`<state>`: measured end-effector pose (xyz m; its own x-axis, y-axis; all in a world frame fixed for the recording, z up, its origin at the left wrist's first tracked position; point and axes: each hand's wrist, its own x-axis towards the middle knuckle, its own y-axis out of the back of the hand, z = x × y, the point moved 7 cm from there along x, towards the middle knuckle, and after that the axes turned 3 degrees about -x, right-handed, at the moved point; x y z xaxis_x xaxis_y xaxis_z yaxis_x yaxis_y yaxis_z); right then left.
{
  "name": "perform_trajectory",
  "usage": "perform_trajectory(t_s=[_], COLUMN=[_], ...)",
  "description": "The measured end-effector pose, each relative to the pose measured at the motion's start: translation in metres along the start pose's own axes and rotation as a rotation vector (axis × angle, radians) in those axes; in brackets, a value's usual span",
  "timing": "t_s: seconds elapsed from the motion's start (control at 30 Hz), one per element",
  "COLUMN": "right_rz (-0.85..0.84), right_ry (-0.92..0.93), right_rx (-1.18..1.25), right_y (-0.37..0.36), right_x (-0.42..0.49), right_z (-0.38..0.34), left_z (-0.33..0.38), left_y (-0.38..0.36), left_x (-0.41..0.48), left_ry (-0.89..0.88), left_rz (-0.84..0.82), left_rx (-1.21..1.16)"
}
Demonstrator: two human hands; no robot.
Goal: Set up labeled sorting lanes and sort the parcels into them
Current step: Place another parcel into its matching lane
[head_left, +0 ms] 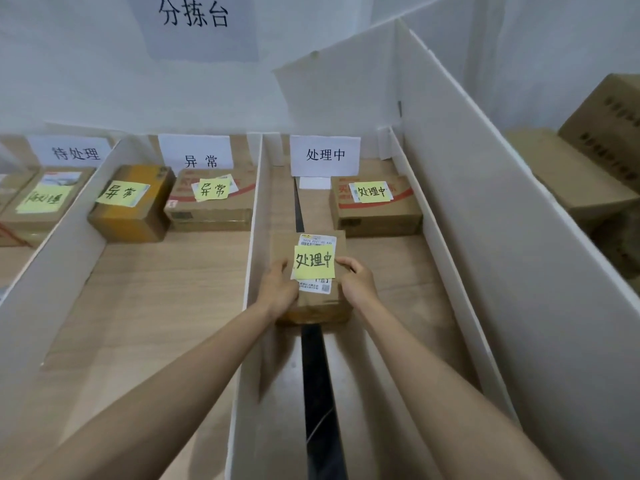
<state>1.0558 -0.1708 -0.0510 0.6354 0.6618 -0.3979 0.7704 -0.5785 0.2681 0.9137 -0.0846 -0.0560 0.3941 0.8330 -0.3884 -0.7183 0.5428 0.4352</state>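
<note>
The left hand [277, 289] and right hand [358, 282] grip the parcel [322, 304] by 2 sides, likely placing it here: its note [313, 262] matches the sign [325, 154].

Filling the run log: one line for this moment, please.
parcel in 处理中 lane | left hand holds it | right hand holds it

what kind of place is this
Probably a makeshift parcel sorting station: white board dividers form lanes, white paper signs label them, and the left hand and right hand grip a brown cardboard parcel bearing a yellow sticky note.
</note>
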Motion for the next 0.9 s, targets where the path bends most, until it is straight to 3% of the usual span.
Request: perform_trajectory(t_s=[0.37,0.5,0.57,0.7,0.9], right_rz=[-0.011,0.078,0.125,0.118,0.045], right_ry=[0.01,0.122,0.246,0.492,0.471], right_rx=[0.044,-0.049,-0.19,-0.652,-0.999], right_y=[-0.014,-0.014,-0.012,-0.019,-0.029], right_x=[0.033,0.02,0.003,-0.032,-0.038], right_z=[0.002,0.004,0.004,0.009,0.028], left_z=[-0.001,0.013,0.014,-0.001,-0.014], left_y=[0.0,-0.003,-0.007,-0.017,-0.026], left_x=[0.03,0.009,-0.003,-0.031,-0.044], left_ry=[0.013,-0.215,-0.316,-0.328,-0.302], left_rz=[0.016,0.11,0.125,0.095,0.043], left_rx=[0.102,0.301,0.428,0.692,0.855])
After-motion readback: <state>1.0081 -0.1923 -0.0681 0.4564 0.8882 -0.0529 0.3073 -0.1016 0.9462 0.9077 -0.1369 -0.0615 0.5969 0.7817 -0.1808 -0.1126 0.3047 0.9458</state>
